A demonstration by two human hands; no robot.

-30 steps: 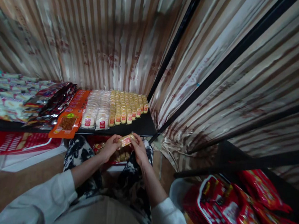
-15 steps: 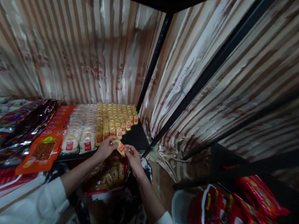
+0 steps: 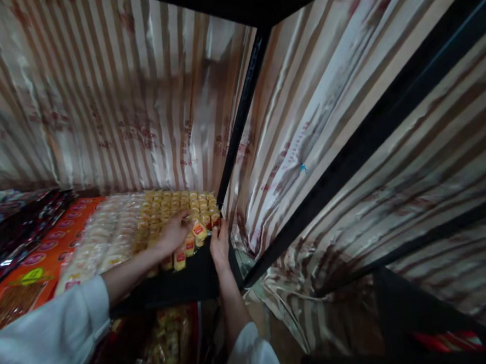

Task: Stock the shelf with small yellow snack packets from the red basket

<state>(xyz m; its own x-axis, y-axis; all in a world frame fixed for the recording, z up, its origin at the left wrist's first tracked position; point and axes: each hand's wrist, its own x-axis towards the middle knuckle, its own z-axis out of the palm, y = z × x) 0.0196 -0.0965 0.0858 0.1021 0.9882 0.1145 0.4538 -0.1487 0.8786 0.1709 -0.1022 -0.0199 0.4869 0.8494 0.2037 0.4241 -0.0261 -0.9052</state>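
Note:
Both my hands reach onto a black shelf (image 3: 187, 280) among rows of small yellow snack packets (image 3: 176, 202). My left hand (image 3: 174, 234) is closed round one yellow packet with a red label (image 3: 199, 231), which it holds at the front of the rows. My right hand (image 3: 219, 241) is beside it to the right, near the shelf's black corner post (image 3: 241, 116), its fingers curled against the end packets. What those fingers hold, if anything, is hidden.
Left of the yellow packets lie rows of pale packets (image 3: 99, 242), then orange packs (image 3: 31, 279) and dark glossy bags (image 3: 1, 227). Striped foil sheeting (image 3: 120, 97) lines the back and right side. A bag of more yellow packets (image 3: 167, 336) sits below the shelf.
I leaned in and both hands moved up and forward from my lap onto the shelf, carrying the yellow packet to the front of the rows. The view has shifted upward.

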